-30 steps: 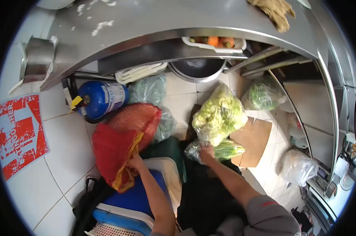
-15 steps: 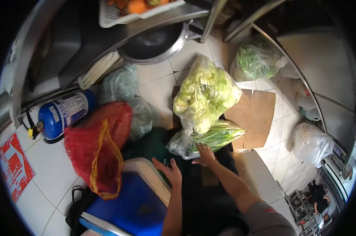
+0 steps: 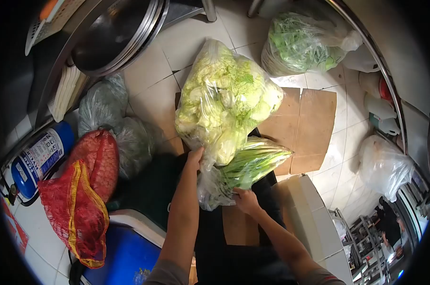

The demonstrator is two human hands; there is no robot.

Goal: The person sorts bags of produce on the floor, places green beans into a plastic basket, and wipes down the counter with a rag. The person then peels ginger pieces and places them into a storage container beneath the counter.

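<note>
A clear plastic bag of pale green cabbage [image 3: 224, 95] lies in the middle of the view. My left hand [image 3: 195, 156] is closed on the gathered lower end of this bag. Just below it, a clear bag of long green stalks [image 3: 255, 164] lies partly under the cabbage bag. My right hand [image 3: 246, 200] is closed on the lower edge of the stalk bag. At the left, a red mesh sack [image 3: 89, 180] with a yellow-trimmed mouth slumps beside a blue lid [image 3: 125, 251], touched by neither hand.
Flattened cardboard [image 3: 314, 128] lies on the tiled floor. A bag of leafy greens [image 3: 305, 45] is at the upper right, a white plastic bag [image 3: 386, 166] at the right. A blue cylinder [image 3: 42, 154] and black pans [image 3: 113, 35] are at the left. Someone in dark clothes [image 3: 388, 223] appears far right.
My left hand has let go of the red mesh sack and moved right to grasp the cabbage bag. My right hand opened, then closed on the stalk bag. The view has shifted right.
</note>
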